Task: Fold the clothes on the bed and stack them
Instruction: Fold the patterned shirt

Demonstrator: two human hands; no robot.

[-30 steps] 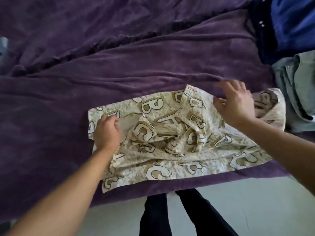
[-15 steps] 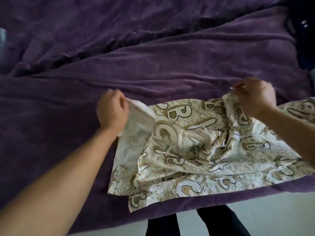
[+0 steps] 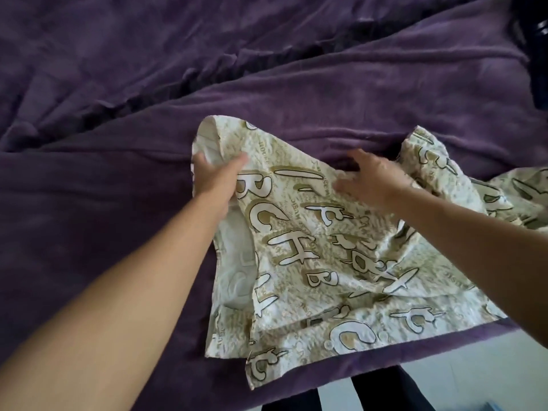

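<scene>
A cream cloth point(image 3: 320, 262) printed with large olive and white letters lies crumpled near the front edge of the bed. My left hand point(image 3: 215, 178) grips its upper left corner, thumb on top, and that corner is lifted off the bed with the pale underside showing. My right hand point(image 3: 367, 179) is spread with straight fingers over the cloth's top edge, near the middle. It is blurred, and whether it presses the cloth I cannot tell. To the right, a bunched part of the same cloth runs out of the view.
A wrinkled purple blanket point(image 3: 118, 203) covers the bed. Dark clothing point(image 3: 536, 63) lies at the far right edge. Beyond the bed's front edge is pale floor point(image 3: 474, 375) and my dark trouser legs point(image 3: 370, 393).
My left hand has pulled the cloth's corner up and away from me. My right hand let go of the fold it pinched and moved left, fingers spread.
</scene>
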